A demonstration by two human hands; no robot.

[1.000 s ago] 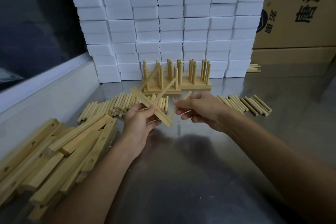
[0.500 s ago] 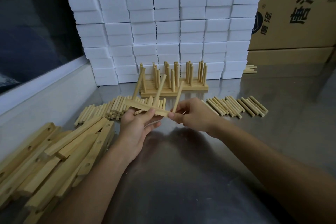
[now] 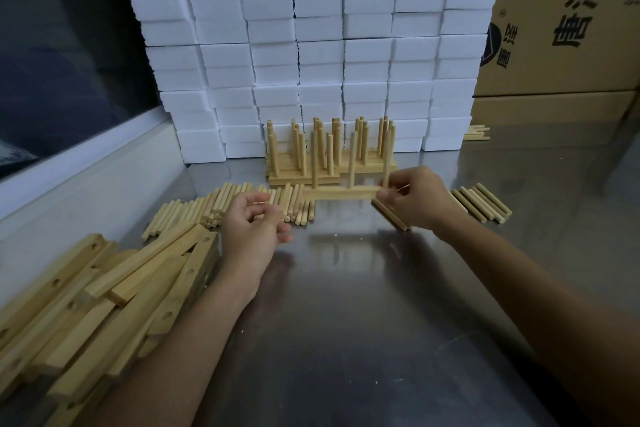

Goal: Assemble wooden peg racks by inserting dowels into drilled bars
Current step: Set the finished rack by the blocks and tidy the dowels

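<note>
The right hand point(image 3: 414, 199) pinched the right end of a wooden bar point(image 3: 341, 192) between thumb and fingertips and held it level above the metal table point(image 3: 363, 305). Three dowels point(image 3: 352, 163) stood upright in the bar, one near its left end, one near the middle and one at the right end beside the fingers. The bar hung just in front of the finished racks point(image 3: 329, 158), which stood in a group on the table against the stack of white foam blocks point(image 3: 311, 45).

The left hand point(image 3: 254, 224) was released: its fingers were loosely curled, palm turned inward, and it held nothing. It hovered above the table, apart from the bar, in front of a row of loose dowels point(image 3: 225, 206) lying side by side on the surface.

A second row of loose dowels point(image 3: 481, 203) lay on the table to the right of the right hand, partly hidden by the wrist. A few more sticks point(image 3: 477, 133) lay further back at the foot of the foam stack.

A heap of drilled bars point(image 3: 104, 298) lay at the left edge of the table, stacked loosely at several angles, with round holes visible on some faces.

A cardboard box point(image 3: 568, 28) with dark printed characters stood behind the table at the right. A dark window point(image 3: 62, 45) with a pale frame ran along the left side
</note>
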